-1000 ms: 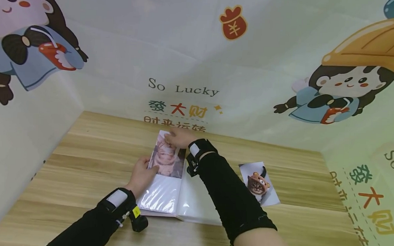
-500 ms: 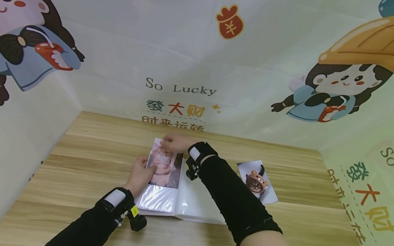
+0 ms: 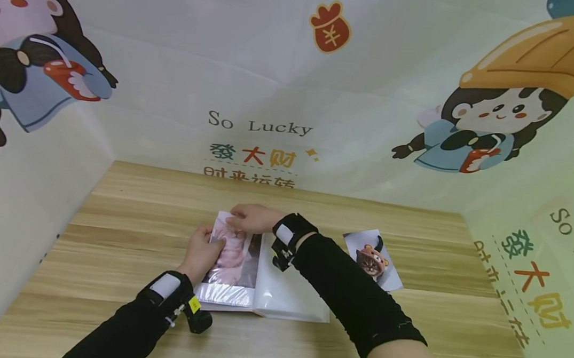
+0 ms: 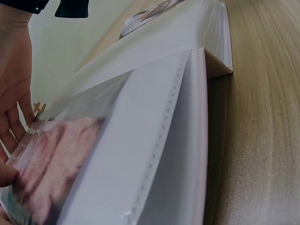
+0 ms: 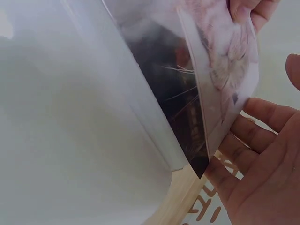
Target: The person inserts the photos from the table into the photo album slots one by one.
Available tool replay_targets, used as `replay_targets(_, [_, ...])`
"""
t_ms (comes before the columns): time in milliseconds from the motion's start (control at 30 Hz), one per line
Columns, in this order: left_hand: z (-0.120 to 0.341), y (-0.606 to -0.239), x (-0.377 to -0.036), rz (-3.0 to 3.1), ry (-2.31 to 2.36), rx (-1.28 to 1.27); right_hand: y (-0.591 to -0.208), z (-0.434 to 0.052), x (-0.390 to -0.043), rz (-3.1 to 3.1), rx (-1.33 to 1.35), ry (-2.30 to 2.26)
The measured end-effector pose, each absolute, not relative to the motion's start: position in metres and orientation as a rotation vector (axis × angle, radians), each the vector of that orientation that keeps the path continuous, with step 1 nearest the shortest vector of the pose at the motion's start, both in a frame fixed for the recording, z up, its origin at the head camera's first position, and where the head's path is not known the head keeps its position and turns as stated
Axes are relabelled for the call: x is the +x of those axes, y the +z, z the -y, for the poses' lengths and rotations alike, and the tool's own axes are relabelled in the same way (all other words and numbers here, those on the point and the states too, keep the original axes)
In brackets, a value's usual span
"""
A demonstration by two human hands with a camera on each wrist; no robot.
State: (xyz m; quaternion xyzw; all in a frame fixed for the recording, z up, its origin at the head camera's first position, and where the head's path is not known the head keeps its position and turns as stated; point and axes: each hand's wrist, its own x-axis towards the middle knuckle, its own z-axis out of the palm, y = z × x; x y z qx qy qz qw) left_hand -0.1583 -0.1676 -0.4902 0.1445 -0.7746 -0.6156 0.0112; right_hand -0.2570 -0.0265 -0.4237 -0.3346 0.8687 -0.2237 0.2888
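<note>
An open photo album [image 3: 293,297] lies on the wooden table. A pink-toned cat photo [image 3: 230,256] sits mostly inside the clear pocket of its left page, its top end sticking out. My left hand [image 3: 201,255] pinches the page's left edge, thumb in front and fingers behind. At the photo's upper end is my right hand [image 3: 253,218]. In the right wrist view, the right hand's fingers [image 5: 255,133] touch the photo's edge, fairly straight, and its thumb stands apart. The left wrist view shows the page lifted off the cover, with a pale strip [image 4: 126,140] below the photo.
A second photo [image 3: 372,263], of a cat in a bear hat, lies on the table right of the album. Printed cloth walls [image 3: 166,88] enclose the table [image 3: 136,210] at the back and sides.
The cat photo has slid down towards the album's lower edge, deeper into the pocket, and my right hand has come down with it. My left hand keeps its place on the page edge.
</note>
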Motion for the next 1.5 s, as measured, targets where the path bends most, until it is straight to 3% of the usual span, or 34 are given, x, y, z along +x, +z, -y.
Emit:
replay_targets(633, [0.166, -0.468, -0.151, 2.544, -1.921, 0.568, -0.429, 0.023, -0.242, -2.246, -0.931, -0.556])
replay_targets(833, [0.167, -0.449, -0.166, 2.606, -1.959, 0.622, -0.434, 0.013, -0.247, -2.260, -0.884, -0.602])
replay_targets(1033, [0.160, -0.427, -0.177, 2.732, -1.714, 0.705, -0.433, -0.009, -0.252, -2.303, -0.854, -0.656])
replay_targets(1300, [0.111, -0.410, -0.196, 2.810, -1.802, 0.383, -0.427, -0.090, -0.272, -2.506, -0.513, -0.792])
replay_targets(1500, [0.058, -0.419, -0.193, 3.054, -1.615, -0.155, -0.431, -0.169, -0.268, -2.649, -0.079, -0.680])
